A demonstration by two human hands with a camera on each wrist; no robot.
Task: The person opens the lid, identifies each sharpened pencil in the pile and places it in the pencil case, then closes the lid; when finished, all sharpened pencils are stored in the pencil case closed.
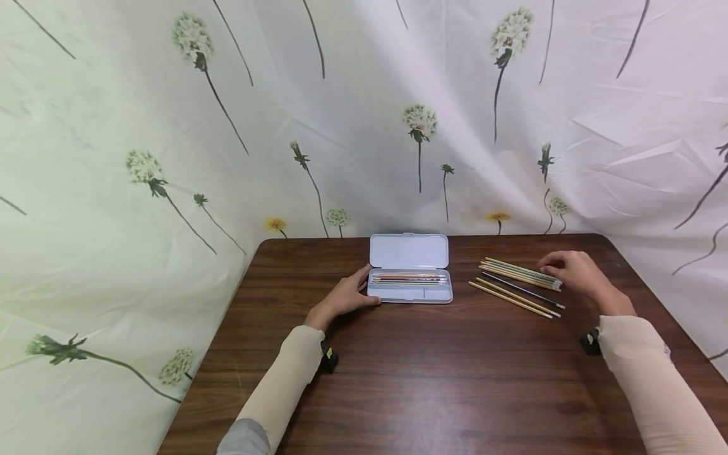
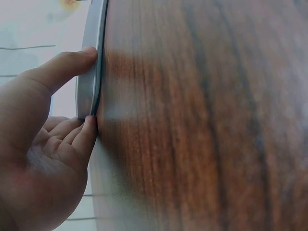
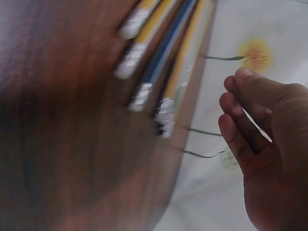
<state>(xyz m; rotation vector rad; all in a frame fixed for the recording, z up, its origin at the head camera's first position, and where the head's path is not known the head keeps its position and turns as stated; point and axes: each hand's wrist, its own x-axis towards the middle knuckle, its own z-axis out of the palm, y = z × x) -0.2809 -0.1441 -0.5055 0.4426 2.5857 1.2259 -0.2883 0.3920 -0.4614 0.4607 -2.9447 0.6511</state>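
An opened pencil case (image 1: 409, 294) lies on the table with its lid tipped back; several pencils (image 1: 408, 279) fill its rear compartment. At its left end my left hand (image 1: 348, 295) grips it, thumb along the front side and fingers around the end. In the left wrist view, the thumb (image 2: 72, 62) presses the case wall (image 2: 88, 91). To the right lie loose pencils: a bunch (image 1: 517, 273) of yellow and green ones, a dark blue pencil (image 1: 523, 291) and two yellow pencils (image 1: 514, 299). My right hand (image 1: 577, 275) hovers by their eraser ends, fingers loosely bent and holding nothing.
The dark wooden table (image 1: 432, 379) has rounded far corners. A white cloth (image 1: 364, 126) printed with dandelions hangs behind and beside it. A small black wrist camera (image 1: 591, 341) sits under the right sleeve, another (image 1: 328, 357) under the left.
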